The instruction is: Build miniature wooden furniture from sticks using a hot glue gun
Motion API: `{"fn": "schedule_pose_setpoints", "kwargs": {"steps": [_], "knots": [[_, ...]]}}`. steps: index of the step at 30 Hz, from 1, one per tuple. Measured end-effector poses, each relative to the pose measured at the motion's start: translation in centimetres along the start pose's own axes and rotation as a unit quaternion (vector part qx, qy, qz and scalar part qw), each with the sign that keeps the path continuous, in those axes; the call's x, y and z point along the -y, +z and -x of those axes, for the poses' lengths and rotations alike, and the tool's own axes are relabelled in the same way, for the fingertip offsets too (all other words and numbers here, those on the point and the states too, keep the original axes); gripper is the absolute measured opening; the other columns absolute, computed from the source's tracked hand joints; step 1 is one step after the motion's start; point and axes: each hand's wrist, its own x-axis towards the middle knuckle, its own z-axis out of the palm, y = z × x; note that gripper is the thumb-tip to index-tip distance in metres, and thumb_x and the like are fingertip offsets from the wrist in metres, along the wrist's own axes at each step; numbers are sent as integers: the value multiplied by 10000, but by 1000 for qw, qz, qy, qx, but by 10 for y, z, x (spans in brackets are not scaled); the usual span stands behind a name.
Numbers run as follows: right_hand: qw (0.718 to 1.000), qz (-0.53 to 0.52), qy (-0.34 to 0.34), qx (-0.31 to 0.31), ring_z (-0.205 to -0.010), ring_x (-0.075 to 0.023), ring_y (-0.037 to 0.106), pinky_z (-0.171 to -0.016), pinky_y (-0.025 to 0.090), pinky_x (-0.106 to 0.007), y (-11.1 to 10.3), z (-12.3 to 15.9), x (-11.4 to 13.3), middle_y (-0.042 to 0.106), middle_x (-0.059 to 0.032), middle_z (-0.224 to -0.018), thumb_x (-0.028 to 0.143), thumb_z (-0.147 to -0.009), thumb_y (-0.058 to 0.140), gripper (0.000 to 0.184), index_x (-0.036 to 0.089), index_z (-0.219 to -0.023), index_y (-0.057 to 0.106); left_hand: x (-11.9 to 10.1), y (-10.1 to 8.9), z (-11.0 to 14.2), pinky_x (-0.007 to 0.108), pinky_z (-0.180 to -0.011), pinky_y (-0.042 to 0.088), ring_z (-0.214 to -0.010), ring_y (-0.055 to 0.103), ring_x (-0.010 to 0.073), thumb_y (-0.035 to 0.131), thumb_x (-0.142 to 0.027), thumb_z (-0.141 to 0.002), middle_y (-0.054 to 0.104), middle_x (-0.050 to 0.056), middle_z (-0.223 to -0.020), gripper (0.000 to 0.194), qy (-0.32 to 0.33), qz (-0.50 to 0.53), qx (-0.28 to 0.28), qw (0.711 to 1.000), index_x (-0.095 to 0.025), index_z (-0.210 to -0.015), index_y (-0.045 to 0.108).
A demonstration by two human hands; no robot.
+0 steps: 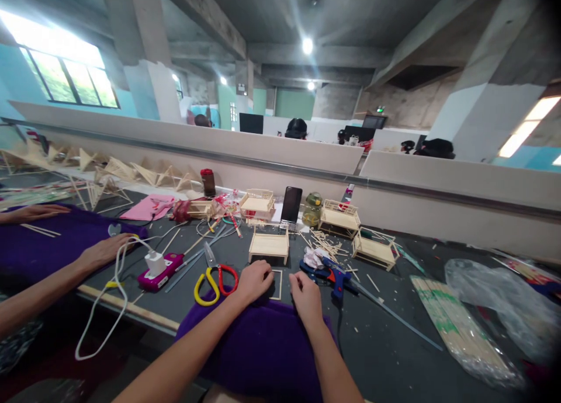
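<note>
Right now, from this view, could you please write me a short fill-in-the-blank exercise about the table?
The scissors have one red loop and one ____ loop.
Of the scissors and the glue gun, nearer to the left hand lie the ____.
The upright phone is ____ in colour.
Missing words: yellow; scissors; black.

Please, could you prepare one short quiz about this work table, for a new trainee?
1. Which lies nearest to the left hand?
a) bag of sticks
b) scissors
c) glue gun
2. True or false: the cloth below the forearms is purple.
3. Fill in: on the table, between the left hand and the right hand, lies a small, thin-sided ____.

Key: 1 b; 2 true; 3 frame
</note>
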Motion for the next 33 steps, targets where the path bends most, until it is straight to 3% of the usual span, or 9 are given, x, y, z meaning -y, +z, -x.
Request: {"fn": "schedule_pose_setpoints", "kwargs": {"steps": [7, 12, 17, 25, 33], "knots": [[1000, -2, 8, 2, -528, -156, 541, -540, 340, -238, -2, -1, 1, 596, -3, -561, 467, -920, 378, 411, 213, -672, 585, -14, 5, -15, 268, -641, 418, -808, 664, 218, 475, -388, -837, 726, 77, -806, 294, -102, -12, 80, 992, -212, -748, 694], [1000, 1, 15, 12, -545, -154, 535, -548, 324, -238, -3, 0, 0, 595, 3, -581, 441, -921, 390, 377, 213, -696, 589, -25, 1, -24, 294, -663, 446, -854, 681, 268, 546, -481, -777, 733, 117, -820, 332, -103, -21, 123, 987, -196, -743, 715], [1000, 1, 18, 17, -564, -149, 535, -558, 318, -233, -5, 0, 1, 588, 8, -587, 416, -923, 400, 358, 212, -707, 599, -30, 3, -25, 316, -700, 467, -878, 683, 288, 611, -466, -727, 736, 139, -856, 299, -102, -30, 151, 983, -192, -765, 725], [999, 0, 26, 25, -540, -134, 503, -546, 300, -220, -4, -1, 0, 561, 20, -563, 400, -911, 413, 339, 207, -685, 576, -34, 1, -24, 285, -715, 467, -895, 682, 261, 569, -388, -750, 738, 119, -865, 248, -111, -29, 175, 978, -199, -793, 725], [999, 4, 28, 28, -545, -135, 514, -551, 299, -218, -4, 0, -1, 564, 18, -566, 396, -913, 408, 334, 207, -700, 581, -24, 1, -27, 257, -643, 444, -825, 687, 237, 589, -410, -725, 733, 76, -787, 233, -121, -14, 182, 976, -219, -754, 721]]}}
